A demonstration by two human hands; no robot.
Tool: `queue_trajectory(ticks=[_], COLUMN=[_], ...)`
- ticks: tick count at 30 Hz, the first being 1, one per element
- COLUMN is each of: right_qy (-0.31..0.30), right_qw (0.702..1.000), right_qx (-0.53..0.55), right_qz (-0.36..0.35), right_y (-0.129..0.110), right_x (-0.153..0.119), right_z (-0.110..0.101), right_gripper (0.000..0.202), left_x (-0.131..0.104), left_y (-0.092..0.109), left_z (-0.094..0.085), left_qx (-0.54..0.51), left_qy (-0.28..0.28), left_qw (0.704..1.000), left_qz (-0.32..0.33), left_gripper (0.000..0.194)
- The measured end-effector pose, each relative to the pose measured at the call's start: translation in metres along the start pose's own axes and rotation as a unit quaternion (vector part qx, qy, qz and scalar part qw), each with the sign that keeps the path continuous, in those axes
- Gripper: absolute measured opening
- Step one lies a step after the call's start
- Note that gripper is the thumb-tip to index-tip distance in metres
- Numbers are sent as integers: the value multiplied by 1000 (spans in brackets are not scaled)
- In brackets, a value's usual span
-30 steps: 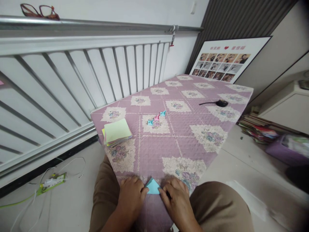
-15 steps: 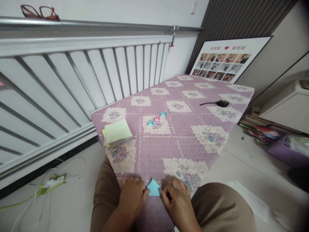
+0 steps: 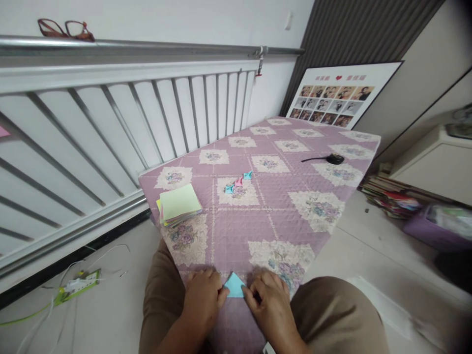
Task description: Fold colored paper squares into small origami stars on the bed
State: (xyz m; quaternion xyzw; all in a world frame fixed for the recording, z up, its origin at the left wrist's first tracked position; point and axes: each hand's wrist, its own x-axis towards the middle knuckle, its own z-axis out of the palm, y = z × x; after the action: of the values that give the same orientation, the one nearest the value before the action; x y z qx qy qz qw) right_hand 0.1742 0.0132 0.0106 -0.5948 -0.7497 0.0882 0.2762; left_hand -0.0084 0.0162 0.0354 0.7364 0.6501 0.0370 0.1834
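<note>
On the flower-patterned surface (image 3: 236, 231), our left hand (image 3: 202, 297) and right hand (image 3: 273, 305) pinched a blue paper triangle (image 3: 235, 286) by its lower corners between their fingers, seemingly creasing it, the next move calling for aligned edges.

Hands (image 3: 202, 297): 2 | blue triangle (image 3: 235, 286): 1 | blue folds (image 3: 248, 175): 2 | pink fold (image 3: 239, 182): 1 | paper stack (image 3: 179, 203): 1

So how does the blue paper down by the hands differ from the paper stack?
The blue paper shows as a small triangle; the stack has a larger, four-sided pale green top sheet. The left hand and right hand touch the blue paper; neither touches the stack. Both rest on the flowered cloth.
</note>
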Motion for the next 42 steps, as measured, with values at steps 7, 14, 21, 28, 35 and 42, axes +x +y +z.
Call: queue_trajectory(ticks=[7,14,21,28,35,42], right_qy=[2,2,9,9,-9,-34], right_qw=[1000,1000,1000,995,981,978], right_qx=[5,13,18,46,0,-16], right_qz=[7,14,6,-93,-191,-207], right_y=[-3,-4,2,-13,-20,-14], right_x=[0,-5,-7,-8,-22,-23], right_z=[-3,-3,-5,-9,13,10], right_gripper=[21,12,12,14,16,22], left_x=[2,3,3,5,7,6], left_y=[-5,-12,-11,-10,-9,-21], left_z=[17,24,25,16,5,-4], left_qx=[9,-6,-37,-35,-44,-51], left_qy=[35,56,59,46,17,6], left_qw=[983,960,966,967,970,977], left_qz=[179,274,251,248,238,205], left_gripper=[13,17,23,20,21,35])
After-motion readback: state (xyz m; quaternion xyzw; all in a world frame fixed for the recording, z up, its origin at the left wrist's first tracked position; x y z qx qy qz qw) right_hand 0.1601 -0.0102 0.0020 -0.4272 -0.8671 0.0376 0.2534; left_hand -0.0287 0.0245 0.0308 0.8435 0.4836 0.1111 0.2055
